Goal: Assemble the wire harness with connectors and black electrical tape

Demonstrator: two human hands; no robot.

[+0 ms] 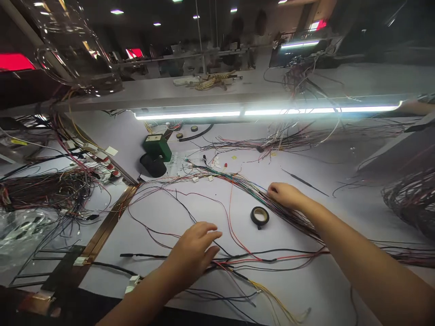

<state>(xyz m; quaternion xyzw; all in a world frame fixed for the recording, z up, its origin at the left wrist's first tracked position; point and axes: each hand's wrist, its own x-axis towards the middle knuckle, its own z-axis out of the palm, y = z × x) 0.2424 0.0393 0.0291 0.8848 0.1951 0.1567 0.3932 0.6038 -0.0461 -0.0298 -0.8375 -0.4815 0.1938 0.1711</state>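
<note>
- The white table (322,290) carries everything, with wires spread across most of it.
- The long wire bundle (246,186) slants from the table's middle to lower right, passing under the right hand; handling it seems to be the step in hand.
- The left hand (197,249) hovers over or rests on the black-and-red cable (268,260); I cannot tell which. Its fingers are loosely spread, with nothing visible in them.
- The right hand (286,195) is curled at the bundle, fingertips partly hidden; I cannot tell whether they grip any wires.
- The next move probably calls for a light pinch that separates strands without tangling them.
- The green box (157,147) shows no readable brand.
- The black tape roll (260,223) lies just below the bundle, no label legible.
- The yellow tag (18,141) at far left is too small to read.
</note>
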